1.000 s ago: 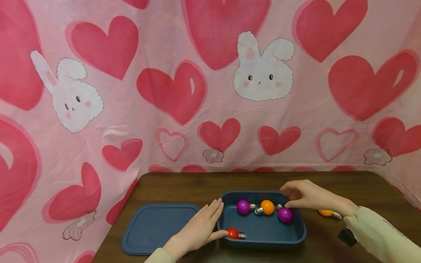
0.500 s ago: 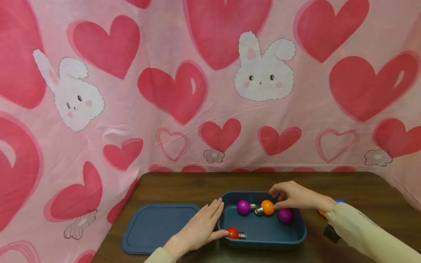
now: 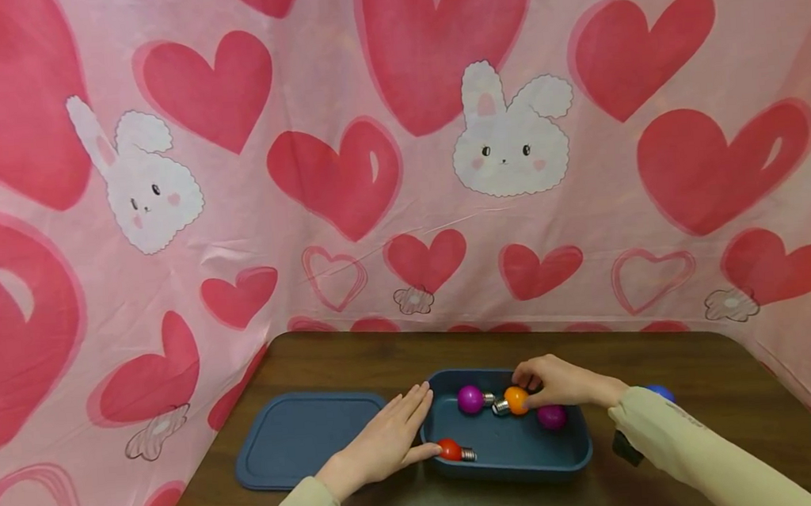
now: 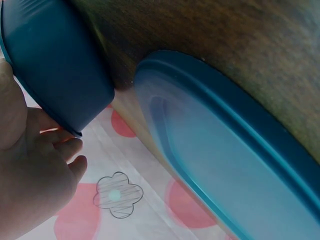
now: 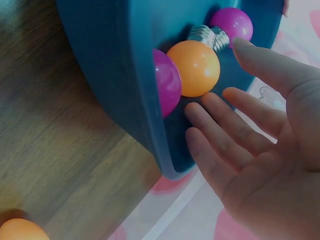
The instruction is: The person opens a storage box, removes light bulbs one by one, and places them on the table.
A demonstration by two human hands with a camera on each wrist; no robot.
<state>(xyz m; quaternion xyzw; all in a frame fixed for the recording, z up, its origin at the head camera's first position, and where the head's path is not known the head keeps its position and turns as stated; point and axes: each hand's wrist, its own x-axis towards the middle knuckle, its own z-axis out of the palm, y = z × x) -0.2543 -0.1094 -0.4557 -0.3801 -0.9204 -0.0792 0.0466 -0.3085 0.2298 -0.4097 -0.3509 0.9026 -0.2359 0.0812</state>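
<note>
A dark blue rectangular container (image 3: pixel 495 443) stands on the table with toy light bulbs lying in it. My left hand (image 3: pixel 384 439) rests at its left rim, fingers straight and thumb close to the red bulb (image 3: pixel 449 449). Over the far right part of the container is my right hand (image 3: pixel 560 382), its fingertips right at the orange bulb (image 5: pixel 194 69). In the right wrist view its fingers and thumb are spread apart, with no bulb gripped. One purple bulb (image 3: pixel 470 399) lies left of the orange one; another purple bulb (image 3: pixel 551 418) lies to its right, partly under the hand.
A flat blue lid (image 3: pixel 313 439) lies on the wooden table (image 3: pixel 370 351) left of the container. To the right, a blue bulb (image 3: pixel 662 392) shows behind the right sleeve. Another orange bulb (image 5: pixel 22 231) is on the table. A heart-patterned cloth (image 3: pixel 338 211) hangs behind.
My right hand has moved left from the right purple bulb to the orange bulb and lowered slightly. The left hand has stayed at the rim. The bulbs in the container lie as before.
</note>
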